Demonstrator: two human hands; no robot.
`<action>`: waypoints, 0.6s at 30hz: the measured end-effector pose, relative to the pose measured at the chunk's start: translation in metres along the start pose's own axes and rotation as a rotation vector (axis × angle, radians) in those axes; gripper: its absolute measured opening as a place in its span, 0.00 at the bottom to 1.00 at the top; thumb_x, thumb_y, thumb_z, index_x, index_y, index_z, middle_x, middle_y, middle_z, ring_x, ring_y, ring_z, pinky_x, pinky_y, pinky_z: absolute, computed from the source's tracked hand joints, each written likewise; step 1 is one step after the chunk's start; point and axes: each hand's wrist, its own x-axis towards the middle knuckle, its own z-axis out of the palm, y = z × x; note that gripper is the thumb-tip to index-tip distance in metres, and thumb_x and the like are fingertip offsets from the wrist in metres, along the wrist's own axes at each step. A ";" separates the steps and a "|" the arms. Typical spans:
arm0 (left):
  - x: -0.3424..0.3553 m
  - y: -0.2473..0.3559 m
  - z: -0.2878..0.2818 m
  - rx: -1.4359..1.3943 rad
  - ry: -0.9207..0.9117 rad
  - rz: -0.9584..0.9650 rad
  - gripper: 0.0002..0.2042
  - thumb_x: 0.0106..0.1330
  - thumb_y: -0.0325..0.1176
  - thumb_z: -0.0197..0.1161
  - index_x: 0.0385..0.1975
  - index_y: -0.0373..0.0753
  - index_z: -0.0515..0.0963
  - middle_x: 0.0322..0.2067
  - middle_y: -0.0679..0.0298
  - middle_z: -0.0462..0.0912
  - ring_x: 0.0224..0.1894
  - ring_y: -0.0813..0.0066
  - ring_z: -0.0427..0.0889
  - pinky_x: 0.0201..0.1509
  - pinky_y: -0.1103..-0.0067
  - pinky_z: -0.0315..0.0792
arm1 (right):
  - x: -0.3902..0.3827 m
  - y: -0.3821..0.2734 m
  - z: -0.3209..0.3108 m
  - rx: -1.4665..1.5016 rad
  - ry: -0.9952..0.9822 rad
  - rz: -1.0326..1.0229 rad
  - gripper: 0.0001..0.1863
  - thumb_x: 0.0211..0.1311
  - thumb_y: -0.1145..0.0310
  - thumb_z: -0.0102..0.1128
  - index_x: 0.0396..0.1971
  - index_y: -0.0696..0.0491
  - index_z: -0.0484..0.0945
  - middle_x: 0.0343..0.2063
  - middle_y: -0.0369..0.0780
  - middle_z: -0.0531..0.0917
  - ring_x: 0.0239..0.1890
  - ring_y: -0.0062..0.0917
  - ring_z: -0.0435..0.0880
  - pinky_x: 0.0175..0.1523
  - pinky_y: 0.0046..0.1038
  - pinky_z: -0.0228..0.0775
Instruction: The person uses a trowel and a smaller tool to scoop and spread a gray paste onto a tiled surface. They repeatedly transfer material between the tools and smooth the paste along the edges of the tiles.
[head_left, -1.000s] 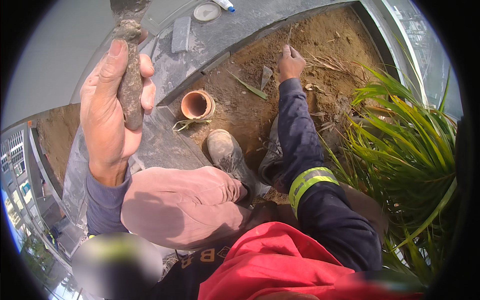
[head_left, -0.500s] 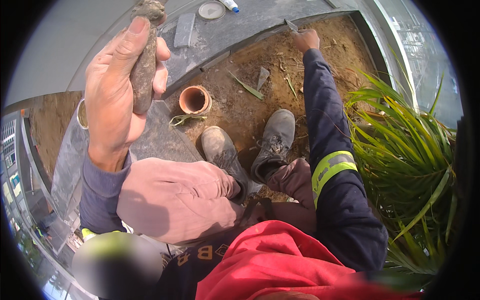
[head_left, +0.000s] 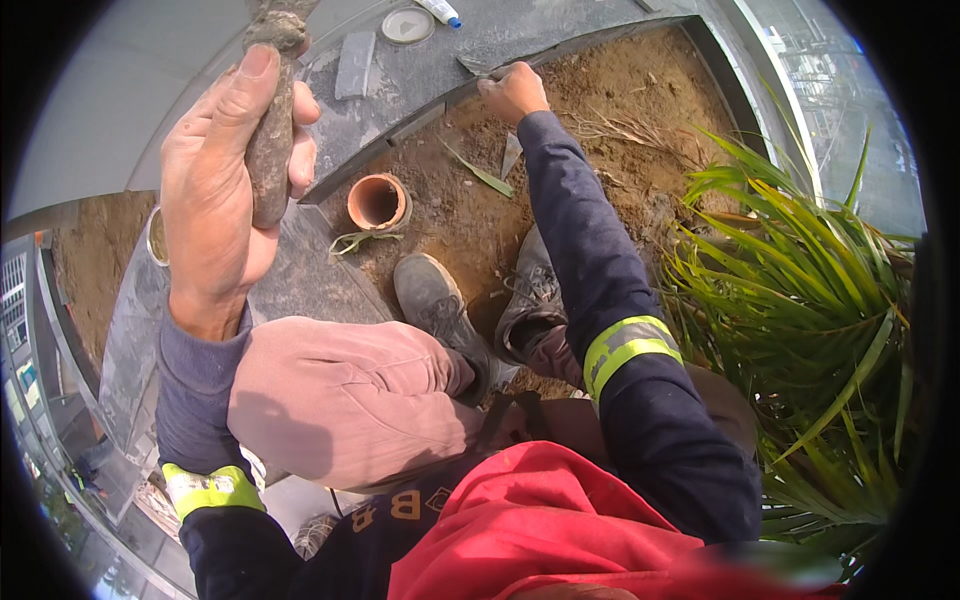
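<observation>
In my left hand (head_left: 215, 190), raised at the upper left, the fingers wrap round the thick handle of a mortar-caked hand tool (head_left: 270, 165). Its crusted collar sits above my thumb, and its working end runs out at the top edge. My right hand (head_left: 515, 93) is closed on a thin, grey, blade-like piece (head_left: 478, 68), whose exact kind I cannot make out. That piece lies at the grey stone edging (head_left: 425, 118) of the soil bed (head_left: 610, 95), close to or touching it.
An orange clay pipe (head_left: 380, 202) stands upright in the soil before my boots (head_left: 435, 295). On the grey slab lie a stone offcut (head_left: 355, 65), a round lid (head_left: 407, 25) and a white tube with a blue cap (head_left: 440, 10). A long-leaved plant (head_left: 800, 290) crowds the right.
My right hand has moved left along the stone edging with the grey piece. My left hand keeps its grip on the caked tool and has shifted only slightly in view.
</observation>
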 end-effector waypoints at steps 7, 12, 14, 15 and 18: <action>0.000 0.002 -0.004 0.021 0.025 -0.023 0.18 0.76 0.46 0.62 0.40 0.33 0.81 0.30 0.62 0.82 0.21 0.81 0.77 0.23 0.86 0.71 | -0.002 0.089 -0.032 0.807 0.220 0.100 0.21 0.78 0.66 0.52 0.63 0.62 0.75 0.48 0.43 0.86 0.40 0.27 0.87 0.39 0.27 0.77; 0.003 -0.003 0.001 0.025 0.021 -0.050 0.18 0.78 0.45 0.59 0.47 0.32 0.79 0.31 0.61 0.82 0.21 0.81 0.76 0.23 0.86 0.71 | 0.031 0.153 -0.013 1.021 0.264 0.175 0.22 0.80 0.66 0.50 0.68 0.58 0.71 0.53 0.40 0.83 0.43 0.27 0.86 0.40 0.28 0.77; 0.003 -0.004 0.000 0.059 0.025 -0.056 0.20 0.79 0.45 0.58 0.52 0.31 0.77 0.32 0.61 0.82 0.21 0.81 0.76 0.24 0.86 0.70 | 0.045 0.165 -0.004 1.095 0.260 0.192 0.22 0.80 0.67 0.51 0.68 0.59 0.71 0.53 0.41 0.83 0.43 0.26 0.86 0.41 0.27 0.77; 0.003 -0.004 -0.001 0.058 0.030 -0.064 0.20 0.79 0.45 0.58 0.53 0.30 0.77 0.32 0.61 0.82 0.21 0.81 0.76 0.24 0.86 0.70 | 0.049 0.166 0.004 1.136 0.246 0.207 0.23 0.79 0.68 0.52 0.68 0.60 0.71 0.53 0.40 0.83 0.43 0.24 0.85 0.42 0.26 0.77; 0.005 -0.006 -0.002 0.048 0.034 -0.083 0.22 0.79 0.45 0.57 0.57 0.29 0.75 0.33 0.61 0.82 0.22 0.80 0.76 0.24 0.86 0.69 | 0.056 0.173 0.024 1.178 0.212 0.171 0.23 0.79 0.69 0.53 0.68 0.61 0.71 0.55 0.41 0.83 0.47 0.23 0.84 0.49 0.25 0.77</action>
